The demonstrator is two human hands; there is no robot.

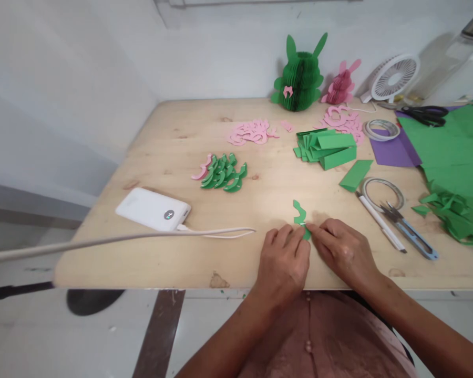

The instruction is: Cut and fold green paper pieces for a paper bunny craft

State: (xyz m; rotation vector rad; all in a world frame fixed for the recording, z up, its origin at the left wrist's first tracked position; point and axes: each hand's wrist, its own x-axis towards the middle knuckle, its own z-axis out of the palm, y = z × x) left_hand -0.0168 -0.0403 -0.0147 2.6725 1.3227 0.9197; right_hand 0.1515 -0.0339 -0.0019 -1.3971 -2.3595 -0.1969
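Note:
A small wavy green paper cutout [299, 211] lies on the table near its front edge, with a small whitish strip across its middle. My left hand [284, 257] is closed, its bent fingers pressing the cutout's lower left side against the wood. From the right, my right hand [342, 249] has its fingers closed together at the cutout's edge, beside the strip. The fingers partly hide the cutout's lower end. Farther left sits a pile of similar curved green cutouts [223, 172] with white strips, and a pink curved cutout [202, 169] lies at its left side.
A white power bank [152, 209] with a cable [220, 231] lies left. At right are a white pen [382, 223], blue thread snips [412, 233], tape rolls [382, 129], folded green strips [329, 147] and black scissors [425, 114]. Behind stand a green paper rabbit [301, 79] and a white fan [394, 77].

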